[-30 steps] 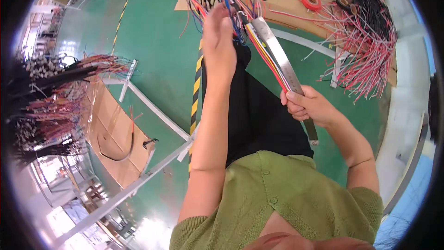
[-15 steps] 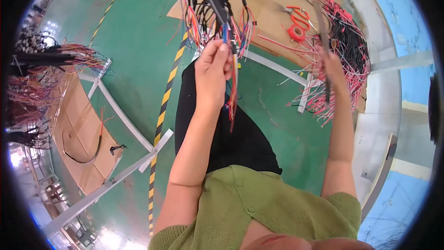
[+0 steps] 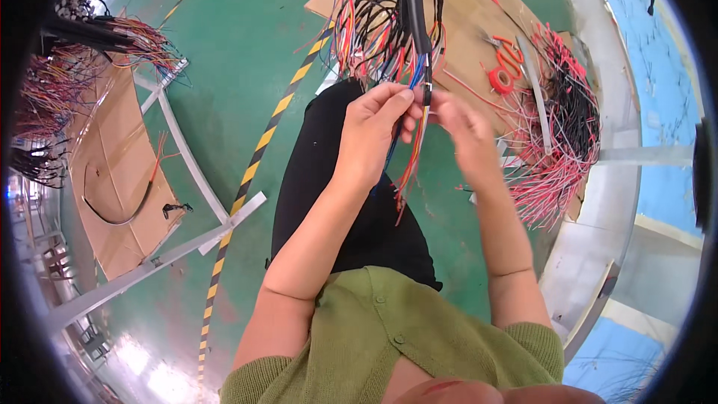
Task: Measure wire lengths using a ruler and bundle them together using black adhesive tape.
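Observation:
A thick black-sleeved cable (image 3: 413, 4) hangs down from the top, and a bundle of thin coloured wires (image 3: 413, 153) comes out of its lower end. My left hand (image 3: 374, 127) is closed on the blue wires (image 3: 416, 75) just below the sleeve, pinching them between thumb and fingers. Beside the bundle, on its right, my right hand (image 3: 467, 135) has its fingers apart and slightly blurred. Its fingertips come close to the cable end; whether they touch it I cannot tell. Behind hang more black-sleeved branches with loose coloured wires (image 3: 348, 30).
Cardboard (image 3: 471, 0) ahead carries orange-handled scissors (image 3: 510, 52), a red tape roll (image 3: 500, 80), a long flat metal strip (image 3: 536, 93) and a heap of red and black wires (image 3: 565, 120). On the left are a metal frame (image 3: 196, 157), more cardboard (image 3: 112, 172) and other wire bundles (image 3: 60, 82).
My right hand has let go of the long flat strip, which now lies on the cardboard, and has moved left to the cable. My left hand still pinches the wires.

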Available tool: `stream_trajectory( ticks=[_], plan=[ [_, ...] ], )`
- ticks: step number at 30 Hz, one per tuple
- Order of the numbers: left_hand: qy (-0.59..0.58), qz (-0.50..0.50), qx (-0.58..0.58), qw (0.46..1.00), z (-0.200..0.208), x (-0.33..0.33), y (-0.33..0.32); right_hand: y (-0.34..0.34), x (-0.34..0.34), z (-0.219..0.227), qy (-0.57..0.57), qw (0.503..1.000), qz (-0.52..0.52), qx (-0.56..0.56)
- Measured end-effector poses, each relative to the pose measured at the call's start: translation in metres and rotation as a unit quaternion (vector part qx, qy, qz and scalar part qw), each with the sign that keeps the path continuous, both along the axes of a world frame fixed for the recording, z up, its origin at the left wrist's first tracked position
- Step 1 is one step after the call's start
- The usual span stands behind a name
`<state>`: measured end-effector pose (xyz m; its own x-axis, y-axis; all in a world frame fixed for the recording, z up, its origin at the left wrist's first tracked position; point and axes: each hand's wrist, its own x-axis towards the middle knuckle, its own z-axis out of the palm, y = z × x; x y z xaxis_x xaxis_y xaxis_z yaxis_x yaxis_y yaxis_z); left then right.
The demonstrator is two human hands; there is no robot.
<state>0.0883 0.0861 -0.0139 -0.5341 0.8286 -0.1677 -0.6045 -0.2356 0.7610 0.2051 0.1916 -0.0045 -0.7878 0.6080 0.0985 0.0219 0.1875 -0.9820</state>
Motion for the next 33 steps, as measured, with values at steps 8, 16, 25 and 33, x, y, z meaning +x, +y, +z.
stream_trajectory(
  ticks=[8, 16, 25, 33],
  plan=[
    [0.129, 0.061, -0.042, 0.989, 0.006, -0.004, -0.03, -0.016, -0.022, -0.001, 0.061, 0.979, 0.028, -0.193],
    [0.24, 0.124, -0.094, 0.958, 0.002, -0.012, -0.044, -0.025, -0.038, 0.002, 0.05, 0.984, 0.03, -0.168],
    [0.225, 0.104, -0.089, 0.965, 0.001, -0.021, -0.062, -0.034, -0.06, 0.018, 0.014, 0.985, 0.082, -0.153],
    [0.187, 0.058, -0.091, 0.976, -0.002, -0.031, -0.068, -0.024, -0.066, 0.031, -0.067, 0.976, 0.157, -0.139]
  ],
)
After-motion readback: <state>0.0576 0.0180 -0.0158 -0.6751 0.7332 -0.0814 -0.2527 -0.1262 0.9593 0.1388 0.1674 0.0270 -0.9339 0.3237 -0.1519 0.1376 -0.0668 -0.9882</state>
